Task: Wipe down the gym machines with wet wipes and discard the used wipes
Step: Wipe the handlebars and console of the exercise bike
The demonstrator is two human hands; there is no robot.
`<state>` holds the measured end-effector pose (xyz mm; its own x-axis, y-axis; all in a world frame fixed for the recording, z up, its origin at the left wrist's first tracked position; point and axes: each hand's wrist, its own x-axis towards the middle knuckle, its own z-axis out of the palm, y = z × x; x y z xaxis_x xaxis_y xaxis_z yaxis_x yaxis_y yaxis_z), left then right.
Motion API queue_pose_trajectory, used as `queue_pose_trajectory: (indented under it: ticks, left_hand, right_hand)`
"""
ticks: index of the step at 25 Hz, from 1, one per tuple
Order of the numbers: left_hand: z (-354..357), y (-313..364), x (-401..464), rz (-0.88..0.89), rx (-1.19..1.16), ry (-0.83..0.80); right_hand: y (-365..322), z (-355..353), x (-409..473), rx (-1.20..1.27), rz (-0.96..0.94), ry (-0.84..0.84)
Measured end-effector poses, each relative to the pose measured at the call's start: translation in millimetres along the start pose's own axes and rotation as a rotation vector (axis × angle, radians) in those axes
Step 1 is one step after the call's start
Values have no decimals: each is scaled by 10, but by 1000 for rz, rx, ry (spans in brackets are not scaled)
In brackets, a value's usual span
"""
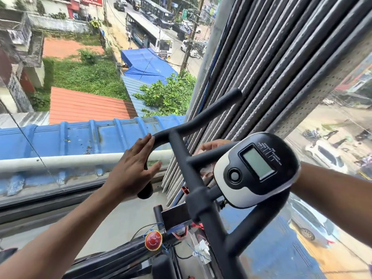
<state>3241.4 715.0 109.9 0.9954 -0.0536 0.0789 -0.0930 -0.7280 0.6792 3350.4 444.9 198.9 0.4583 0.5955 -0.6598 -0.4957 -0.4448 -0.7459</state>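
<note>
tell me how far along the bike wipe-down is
Done: nothing shows as finished. In hand: the right hand, mostly hidden behind the console, seems to press a wipe to the crossbar; the left hand rests open on the handlebar. Left: console, remaining bars, discarding the wipe.

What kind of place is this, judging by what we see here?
Probably a gym on an upper floor. An exercise bike's handlebar and console stand at a window that looks down on roofs and a street with a bus.
</note>
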Motion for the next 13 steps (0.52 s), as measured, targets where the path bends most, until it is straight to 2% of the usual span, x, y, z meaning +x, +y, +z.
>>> queue_pose_trajectory:
  ticks: [2,4,7,9,11,13]
  left_hand:
    - [-6,-3,34,53,121,15]
    - [-20,85,95,175,167,26]
    - [2,248,186,386,88,-4]
    - [11,400,232,530,54,-67]
    - [38,518,264,613,43,-152]
    - [43,596,259,663,55,-222]
  right_hand:
    - [-49,-135,-87,-21,-48,-142]
    - [-212,-202,-282,-178,-67,-114]
    - [-369,-174,-666,-344,-84,35]
    - [-383,-107,-947,-317,-82,154]
    - [-360,-28,-1230,-331,-123,298]
    - [-295,-35,-1490,-363,-155,341]
